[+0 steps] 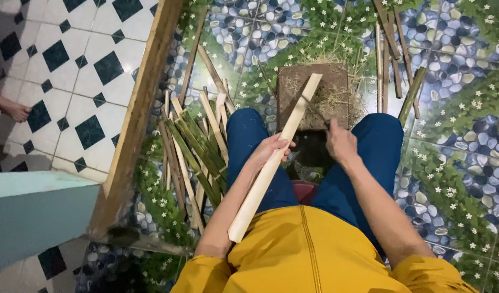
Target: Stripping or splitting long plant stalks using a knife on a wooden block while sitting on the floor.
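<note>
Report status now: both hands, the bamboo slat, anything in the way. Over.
Left hand gripping the bamboo slat mid-length. Right hand closed on a thin tool, hard to make out. Slat tip rests on wooden block. Nothing in the way.

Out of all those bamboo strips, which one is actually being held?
The long pale strip in the left hand, slanting up onto the wooden block. The others lie loose on the floor.

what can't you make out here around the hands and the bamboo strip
- Head view: whatever the right hand grips; its fingers close over it and motion blurs it.
- Head view: the bamboo strip, held by the left hand; the palm covers its middle.
- Head view: the wooden block; shavings and the strip cover its top.
- Head view: the red seat; legs and the yellow shirt hide most.
</note>
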